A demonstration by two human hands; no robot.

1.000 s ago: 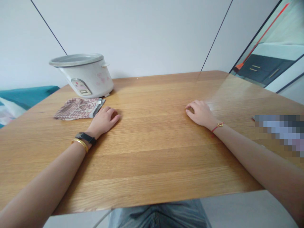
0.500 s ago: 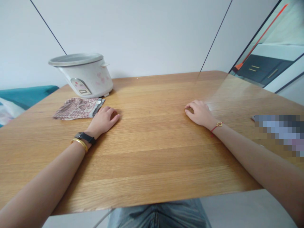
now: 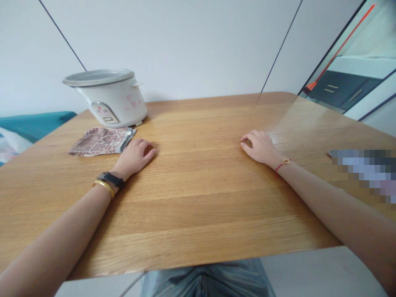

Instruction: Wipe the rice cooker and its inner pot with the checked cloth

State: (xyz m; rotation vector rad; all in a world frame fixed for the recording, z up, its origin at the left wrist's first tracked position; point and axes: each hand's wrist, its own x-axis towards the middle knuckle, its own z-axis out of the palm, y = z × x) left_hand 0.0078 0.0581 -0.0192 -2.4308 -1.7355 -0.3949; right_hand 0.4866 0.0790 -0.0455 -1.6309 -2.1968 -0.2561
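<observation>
White rice cooker [image 3: 107, 99] sits near the far edge of the worktop [image 3: 198, 214], behind a patterned cloth [image 3: 101, 141]; the empty hands rest loosely open, the left hand [image 3: 134, 156] beside the cloth, the right hand [image 3: 260, 147] well apart, and a careless reach could tip the cooker off.

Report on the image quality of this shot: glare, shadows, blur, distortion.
In the head view, glare whitens the far right of the wooden table; a soft shadow falls beside the left hand; the wide lens bends the table's near edge; a pixelated patch hides something at right; the rice cooker looks fairly sharp.
</observation>
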